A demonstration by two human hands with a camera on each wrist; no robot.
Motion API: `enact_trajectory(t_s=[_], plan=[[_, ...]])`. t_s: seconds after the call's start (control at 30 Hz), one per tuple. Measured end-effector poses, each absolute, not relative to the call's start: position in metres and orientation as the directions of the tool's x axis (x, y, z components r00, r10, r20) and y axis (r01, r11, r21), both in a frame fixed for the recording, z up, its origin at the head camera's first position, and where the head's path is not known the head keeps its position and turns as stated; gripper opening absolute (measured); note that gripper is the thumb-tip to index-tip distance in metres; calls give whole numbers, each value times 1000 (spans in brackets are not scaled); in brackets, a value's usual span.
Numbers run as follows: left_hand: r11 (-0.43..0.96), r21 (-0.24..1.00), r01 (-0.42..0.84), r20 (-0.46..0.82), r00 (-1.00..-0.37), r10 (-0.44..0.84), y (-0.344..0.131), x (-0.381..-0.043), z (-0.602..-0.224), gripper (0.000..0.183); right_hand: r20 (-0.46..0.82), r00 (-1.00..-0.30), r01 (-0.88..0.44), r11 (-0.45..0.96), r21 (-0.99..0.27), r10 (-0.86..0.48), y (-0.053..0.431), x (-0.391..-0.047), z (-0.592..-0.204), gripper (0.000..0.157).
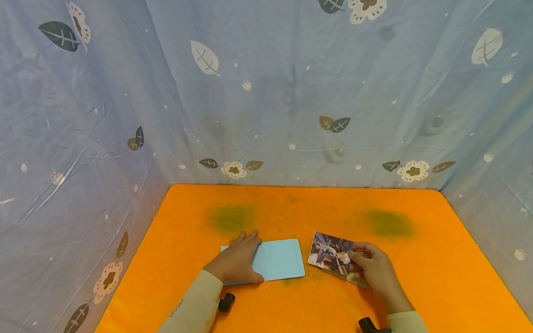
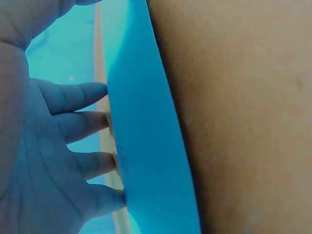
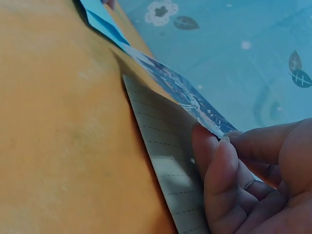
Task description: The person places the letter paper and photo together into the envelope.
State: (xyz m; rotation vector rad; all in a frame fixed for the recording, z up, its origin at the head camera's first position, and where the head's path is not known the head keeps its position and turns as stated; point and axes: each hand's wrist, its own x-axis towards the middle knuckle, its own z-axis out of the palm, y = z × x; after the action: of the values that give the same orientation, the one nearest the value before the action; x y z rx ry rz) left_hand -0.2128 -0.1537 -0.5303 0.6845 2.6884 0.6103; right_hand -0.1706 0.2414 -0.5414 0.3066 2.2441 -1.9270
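Note:
My left hand rests across a light-blue flat rectangle with rounded corners, like a thin booklet or folder. In the left wrist view, fairly straight fingers touch one long edge of the blue piece. To the right, my right hand pinches a printed picture card between thumb and fingers at its right end. The right wrist view shows the picture card tilted above a pale sheet with dashed lines. That sheet lies close over the table, partly hidden by the fingers.
The table has an orange cover with two greenish patches near the back. A bluish curtain with leaves and flowers stands behind and at both sides. Black wrist mounts sit by both sleeves.

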Motion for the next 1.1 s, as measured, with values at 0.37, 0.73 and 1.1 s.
enact_trajectory(t_s=[0.37, 0.73, 1.1], plan=[[797, 477, 371, -184, -844, 503, -154, -213, -530, 100, -297, -955, 297, 70, -952, 16, 229, -171, -541, 41], [793, 482, 372, -172, -847, 502, -155, -212, -531, 97, -261, -965, 257, 138, -957, -15, 220, -170, -543, 40], [784, 489, 381, -154, -848, 508, -154, -212, -528, 97, -260, -965, 252, 170, -953, -25, 216, -170, -542, 43]])
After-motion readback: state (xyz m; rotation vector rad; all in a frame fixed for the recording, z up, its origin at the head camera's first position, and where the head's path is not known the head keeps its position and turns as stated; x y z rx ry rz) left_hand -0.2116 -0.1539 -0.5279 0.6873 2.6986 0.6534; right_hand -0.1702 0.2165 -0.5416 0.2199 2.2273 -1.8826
